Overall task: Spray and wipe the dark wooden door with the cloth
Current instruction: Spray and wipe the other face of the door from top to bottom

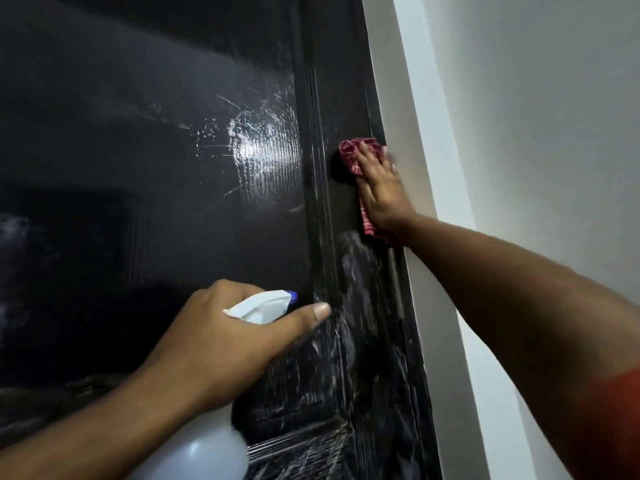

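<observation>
I see the dark wooden door filling most of my view, running from the left edge to a vertical moulded strip and a narrower stile on the right. Its glossy surface catches a bright glare patch around the middle, ringed with pale wet streaks and droplets, and more whitish smears run down the lower right part beside the moulding. Right of the door stands the white wall, with a paler door frame edge slanting between wall and door.

My right arm reaches up from the lower right, an orange-red sleeve just visible at the edge. The right hand lies flat against the door's right stile, close by the frame, with its fingers spread and pressing the cloth onto the wood. The cloth is red with a light check pattern; it bunches out above the fingertips and a strip of it shows below the heel of the hand.

My left hand sits lower and nearer the camera, wrapped around the neck of the spray bottle, whose translucent white body shows at the bottom edge. The thumb sticks out straight toward the door while the other fingers curl round the far side. The white trigger head carries a small blue nozzle aimed at the door, just short of the moulded strip
</observation>
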